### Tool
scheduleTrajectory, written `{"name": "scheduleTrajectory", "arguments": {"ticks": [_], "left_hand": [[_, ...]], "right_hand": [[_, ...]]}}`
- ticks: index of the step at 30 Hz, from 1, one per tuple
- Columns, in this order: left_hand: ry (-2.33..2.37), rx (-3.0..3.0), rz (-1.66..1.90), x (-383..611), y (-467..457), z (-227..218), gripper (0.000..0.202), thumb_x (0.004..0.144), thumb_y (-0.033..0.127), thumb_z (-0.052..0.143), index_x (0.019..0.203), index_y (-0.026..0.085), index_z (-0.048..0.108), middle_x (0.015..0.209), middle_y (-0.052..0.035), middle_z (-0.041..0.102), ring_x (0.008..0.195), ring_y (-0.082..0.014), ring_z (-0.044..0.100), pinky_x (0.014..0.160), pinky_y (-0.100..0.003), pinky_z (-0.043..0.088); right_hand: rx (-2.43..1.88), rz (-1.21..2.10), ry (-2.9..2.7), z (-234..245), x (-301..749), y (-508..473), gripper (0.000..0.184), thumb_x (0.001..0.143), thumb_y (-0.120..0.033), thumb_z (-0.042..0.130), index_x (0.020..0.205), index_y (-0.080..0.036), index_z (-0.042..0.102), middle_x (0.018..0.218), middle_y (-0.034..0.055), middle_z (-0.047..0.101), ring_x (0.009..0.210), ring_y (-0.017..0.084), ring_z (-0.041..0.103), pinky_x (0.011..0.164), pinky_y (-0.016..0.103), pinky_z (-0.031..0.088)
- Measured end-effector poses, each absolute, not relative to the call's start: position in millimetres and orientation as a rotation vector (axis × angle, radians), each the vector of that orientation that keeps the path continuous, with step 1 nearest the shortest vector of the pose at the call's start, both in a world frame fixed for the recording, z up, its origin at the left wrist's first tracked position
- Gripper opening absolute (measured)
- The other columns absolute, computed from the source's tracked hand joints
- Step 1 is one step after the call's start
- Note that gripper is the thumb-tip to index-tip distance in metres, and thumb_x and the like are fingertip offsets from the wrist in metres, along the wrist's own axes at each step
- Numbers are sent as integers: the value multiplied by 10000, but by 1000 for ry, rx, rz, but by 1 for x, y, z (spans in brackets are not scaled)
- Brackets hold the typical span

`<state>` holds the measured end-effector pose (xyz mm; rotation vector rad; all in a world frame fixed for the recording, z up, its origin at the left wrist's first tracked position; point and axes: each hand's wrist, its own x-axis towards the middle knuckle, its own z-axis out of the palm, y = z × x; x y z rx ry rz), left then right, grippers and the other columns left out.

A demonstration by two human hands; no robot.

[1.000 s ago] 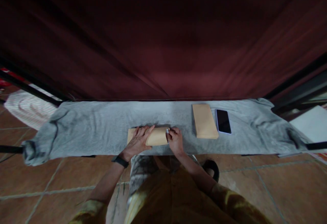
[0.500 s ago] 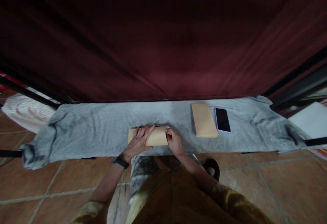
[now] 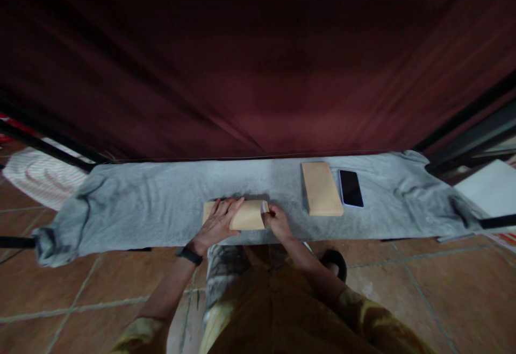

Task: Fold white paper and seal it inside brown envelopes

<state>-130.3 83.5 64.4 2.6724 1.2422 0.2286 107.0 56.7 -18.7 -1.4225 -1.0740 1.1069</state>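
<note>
A brown paper envelope [image 3: 249, 216] lies crosswise on the grey cloth near its front edge. My left hand [image 3: 220, 222] rests flat on its left part, fingers spread, pressing it down. The envelope's right end gapes, and a small whitish patch shows in the mouth; I cannot tell whether it is lining or contents. At that end my right hand [image 3: 278, 221] is closed, with thumb and fingers pinching the envelope's edge. Its fingertips are partly hidden.
A stack of brown envelopes [image 3: 322, 188] sits to the right, with a phone [image 3: 351, 188] beside it. Grey cloth [image 3: 141, 198] covers the narrow surface. A dark red curtain [image 3: 258, 101] hangs behind, with dark bars at both sides.
My right hand has shifted slightly to the right, and the envelope's right end has opened out, showing more of the whitish patch. My left hand has stayed in place.
</note>
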Motion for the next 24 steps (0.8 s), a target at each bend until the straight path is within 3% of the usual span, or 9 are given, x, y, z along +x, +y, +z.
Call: {"name": "scheduleTrajectory", "arguments": {"ticks": [4, 9, 11, 12, 15, 19, 24], "left_hand": [[1225, 2682, 232, -131, 88, 72, 1076, 749, 318, 805, 1619, 249, 176, 1570, -165, 385, 1505, -344, 282, 1237, -575, 167], [1441, 2372, 569, -119, 81, 68, 951, 816, 332, 750, 1605, 286, 221, 1673, -149, 211, 1545, -351, 193, 1223, -598, 193], [1537, 1974, 879, -104, 70, 58, 917, 831, 396, 737, 1595, 266, 246, 1639, -164, 280, 1505, -339, 304, 1180, -546, 332], [1569, 1709, 991, -94, 62, 52, 886, 840, 436, 725, 1582, 269, 270, 1580, -163, 382, 1434, -323, 425, 1121, -517, 423], [1405, 969, 1075, -57, 38, 40, 797, 840, 502, 729, 1507, 231, 388, 1208, -128, 676, 1094, -257, 689, 946, -437, 565], [1162, 600, 1107, -13, 22, 38, 882, 717, 402, 861, 1458, 206, 424, 931, -52, 734, 863, -195, 728, 836, -349, 585], [1280, 598, 1175, 0, 32, 37, 782, 743, 258, 793, 1438, 179, 444, 795, 10, 704, 674, -129, 678, 645, -238, 526]], "right_hand": [[-1376, 1237, -878, -17, 109, 60, 115, 667, -263, 625, 748, -217, 692, 665, -35, 679, 660, 169, 627, 682, 281, 520], [-1344, 1172, -622, -14, 102, 69, 142, 669, -308, 604, 765, -205, 616, 719, -6, 666, 678, 169, 610, 654, 293, 515], [-1319, 1143, -536, -12, 98, 72, 170, 675, -332, 596, 792, -209, 584, 763, 9, 672, 699, 172, 619, 644, 297, 522], [-1306, 1128, -503, -11, 96, 73, 184, 676, -343, 596, 803, -212, 571, 777, 12, 673, 708, 171, 621, 640, 295, 523], [-1277, 1085, -446, -8, 88, 70, 213, 673, -365, 602, 817, -219, 547, 776, -1, 662, 707, 157, 611, 630, 274, 515], [-1269, 1058, -429, -7, 77, 61, 213, 675, -365, 597, 818, -212, 556, 729, -21, 639, 651, 138, 585, 595, 256, 497], [-1277, 1061, -461, -6, 75, 54, 225, 642, -362, 599, 806, -212, 565, 725, -18, 654, 648, 147, 597, 594, 269, 508]]}}
